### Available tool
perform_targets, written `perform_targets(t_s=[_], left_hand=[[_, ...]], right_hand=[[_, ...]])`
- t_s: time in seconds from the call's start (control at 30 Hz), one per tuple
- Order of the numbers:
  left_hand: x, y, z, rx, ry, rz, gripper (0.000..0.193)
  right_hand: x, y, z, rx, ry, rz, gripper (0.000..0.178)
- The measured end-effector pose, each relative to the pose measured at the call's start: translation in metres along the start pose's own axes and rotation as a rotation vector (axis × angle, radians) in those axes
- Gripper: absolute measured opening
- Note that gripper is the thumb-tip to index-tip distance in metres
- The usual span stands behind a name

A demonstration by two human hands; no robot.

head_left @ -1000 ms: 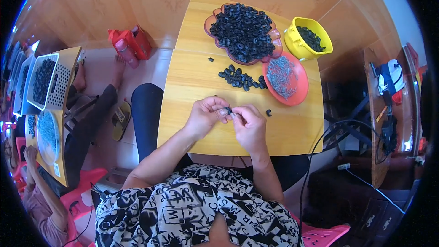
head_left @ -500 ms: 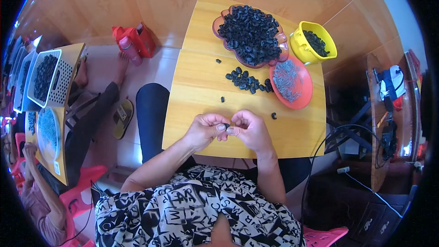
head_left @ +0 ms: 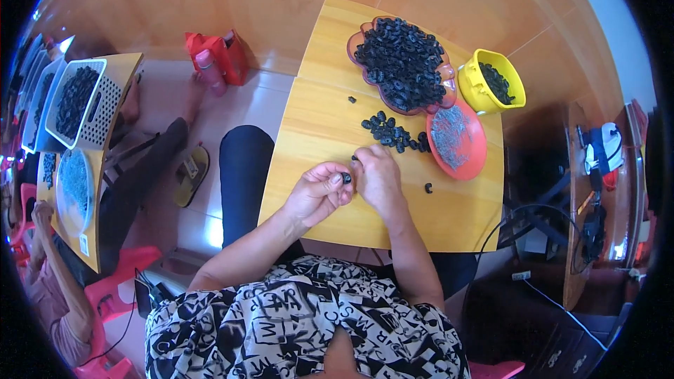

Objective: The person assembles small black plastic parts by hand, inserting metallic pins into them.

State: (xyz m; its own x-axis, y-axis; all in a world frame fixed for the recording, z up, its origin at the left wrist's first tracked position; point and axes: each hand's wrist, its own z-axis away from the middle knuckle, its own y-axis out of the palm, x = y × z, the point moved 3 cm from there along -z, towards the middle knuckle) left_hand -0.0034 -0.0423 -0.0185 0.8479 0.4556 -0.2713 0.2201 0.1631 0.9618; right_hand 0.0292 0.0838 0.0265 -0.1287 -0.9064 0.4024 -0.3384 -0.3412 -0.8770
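Observation:
My left hand [head_left: 314, 193] pinches a small black plastic piece [head_left: 345, 178] between thumb and fingers above the near part of the wooden table. Beside it, my right hand [head_left: 380, 181] reaches palm down, its fingertips closed at another black plastic part [head_left: 354, 158] on the tabletop; the hand partly hides this one. Just beyond lies a loose cluster of black pieces [head_left: 385, 128]. To the right of it, a red-orange oval plate [head_left: 477, 147] bears many thin, silvery small parts [head_left: 449, 135]. One curved black piece [head_left: 428, 188] lies alone right of my right hand.
At the table's [head_left: 309, 119] far side stands a scalloped reddish bowl [head_left: 356, 45] heaped with black pieces, next to a yellow bin [head_left: 476, 90] holding more. A cable [head_left: 516, 209] loops past the right edge. Leftward, another person sits at a table with a white basket [head_left: 103, 109].
My right hand has left the piece in my left hand and moved forward to a lone black part on the table. My left hand keeps its piece. The view has shifted slightly.

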Motion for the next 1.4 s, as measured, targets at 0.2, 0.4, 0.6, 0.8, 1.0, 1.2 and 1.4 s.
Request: perform_targets(t_s=[0.2,0.4,0.6,0.8,1.0,1.2,1.4], left_hand=[[0.000,-0.004,0.000,-0.020,-0.009,0.015,0.015],[0.000,-0.004,0.000,0.014,-0.023,-0.016,0.017],[0.001,-0.003,0.000,-0.007,-0.028,-0.056,0.017],[0.001,-0.003,0.002,-0.039,0.007,-0.121,0.016],[0.005,-0.008,0.004,-0.116,0.138,-0.340,0.014],[0.008,-0.009,0.006,-0.226,0.177,-0.538,0.012],[0.011,-0.005,0.007,-0.277,0.272,-0.814,0.011]], right_hand=[[-0.007,-0.011,0.002,-0.044,0.095,-0.371,0.007],[0.008,-0.037,0.020,0.205,0.398,-1.020,0.008],[0.013,-0.031,0.027,0.247,0.361,-1.114,0.011],[0.013,-0.032,0.025,0.305,0.442,-1.117,0.011],[0.011,-0.021,0.028,0.292,0.383,-1.045,0.009],[0.007,-0.014,0.029,0.312,0.370,-0.941,0.008],[0.007,-0.017,0.032,0.238,0.172,-0.621,0.008]])
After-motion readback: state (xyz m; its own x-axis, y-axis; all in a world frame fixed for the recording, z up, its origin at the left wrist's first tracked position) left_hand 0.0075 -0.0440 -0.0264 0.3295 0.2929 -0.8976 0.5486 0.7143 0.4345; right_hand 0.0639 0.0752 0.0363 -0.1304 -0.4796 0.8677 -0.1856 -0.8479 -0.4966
